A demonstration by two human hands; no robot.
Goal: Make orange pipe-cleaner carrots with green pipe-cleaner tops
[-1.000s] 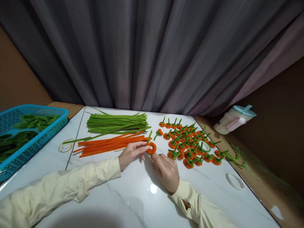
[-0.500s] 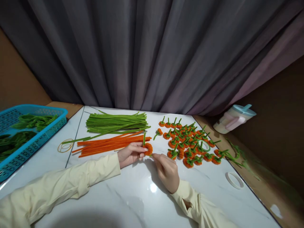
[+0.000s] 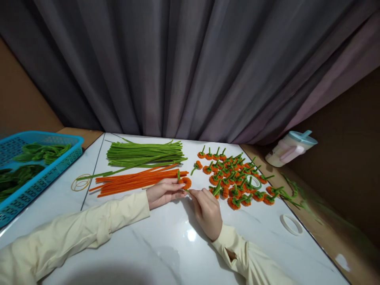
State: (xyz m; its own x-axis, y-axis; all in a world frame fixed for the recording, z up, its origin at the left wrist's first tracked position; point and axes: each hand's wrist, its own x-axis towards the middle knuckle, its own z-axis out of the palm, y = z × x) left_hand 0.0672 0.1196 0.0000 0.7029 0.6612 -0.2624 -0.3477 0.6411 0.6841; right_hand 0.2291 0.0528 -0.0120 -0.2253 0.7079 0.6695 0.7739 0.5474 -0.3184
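Note:
My left hand [image 3: 163,192] pinches a small orange pipe-cleaner pumpkin [image 3: 187,182] between thumb and fingers. A green pipe cleaner [image 3: 179,176] stands up from its left side. Just below the pumpkin, my right hand [image 3: 208,213] is closed, thumb and forefinger meeting at what looks like the green pipe cleaner's lower end. Behind my left hand lie orange pipe cleaners [image 3: 127,182], with a thick bundle of green pipe cleaners [image 3: 145,153] beyond them. To the right of my hands, many finished-looking orange pumpkins [image 3: 234,203] with green stems sit clustered on the table.
At the left stands a blue basket [image 3: 67,163] with green looped pieces inside. Elastic bands [image 3: 80,183] lie beside it. A green-edged tape roll [image 3: 253,181] rests on the pumpkins; a white ring [image 3: 291,225] lies nearer. A lidded cup [image 3: 289,149] stands far right, beside green scraps [image 3: 292,190].
The pumpkin in my left hand has tipped, so its ring shape shows more and its green stem looks shorter. My right fingers have shifted slightly left and up beneath it.

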